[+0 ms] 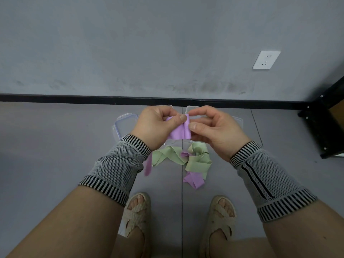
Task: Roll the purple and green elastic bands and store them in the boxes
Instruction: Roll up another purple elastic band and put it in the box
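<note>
We see the purple band (179,131) folded at its raised end, its tail trailing to the floor beside the crumpled green band (195,159); clear boxes (123,125) lie open behind.

Your floor (55,146) is grey, seamed down the middle — on it lie clear boxes (123,125) near the black skirting (74,98), a loose green band (197,161) tangled with purple band (192,180), and your sandalled feet (136,213) nearest you.
</note>
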`<control>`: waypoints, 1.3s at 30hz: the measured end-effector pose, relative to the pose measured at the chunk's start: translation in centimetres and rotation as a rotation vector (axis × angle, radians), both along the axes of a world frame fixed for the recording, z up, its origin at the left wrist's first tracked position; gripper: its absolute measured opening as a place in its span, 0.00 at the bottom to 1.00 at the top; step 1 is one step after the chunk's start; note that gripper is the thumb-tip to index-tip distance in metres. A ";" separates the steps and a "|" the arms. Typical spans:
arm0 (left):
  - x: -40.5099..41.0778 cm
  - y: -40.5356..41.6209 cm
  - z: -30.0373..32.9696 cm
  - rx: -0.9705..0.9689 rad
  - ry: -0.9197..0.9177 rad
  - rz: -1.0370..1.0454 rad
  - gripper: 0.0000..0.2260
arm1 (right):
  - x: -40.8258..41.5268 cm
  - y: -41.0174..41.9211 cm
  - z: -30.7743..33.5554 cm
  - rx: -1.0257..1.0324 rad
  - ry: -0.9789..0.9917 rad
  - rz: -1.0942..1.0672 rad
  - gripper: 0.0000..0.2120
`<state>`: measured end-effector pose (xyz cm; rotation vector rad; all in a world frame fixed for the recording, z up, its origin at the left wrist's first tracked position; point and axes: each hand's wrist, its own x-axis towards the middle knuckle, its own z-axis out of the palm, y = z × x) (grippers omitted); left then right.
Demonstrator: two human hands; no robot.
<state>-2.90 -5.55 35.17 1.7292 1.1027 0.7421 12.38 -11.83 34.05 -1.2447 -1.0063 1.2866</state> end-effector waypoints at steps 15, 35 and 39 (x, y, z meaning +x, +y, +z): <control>-0.6 0.5 -0.8 0.078 0.256 -0.140 0.05 | 0.2 -0.4 0.2 -0.007 -0.123 0.042 0.15; 0.5 -0.4 0.7 0.041 0.092 0.062 0.12 | -1.0 0.0 0.2 0.123 -0.290 -0.073 0.16; 0.0 -0.1 0.7 0.011 0.050 0.057 0.07 | -1.0 -0.3 0.4 0.110 -0.321 -0.009 0.20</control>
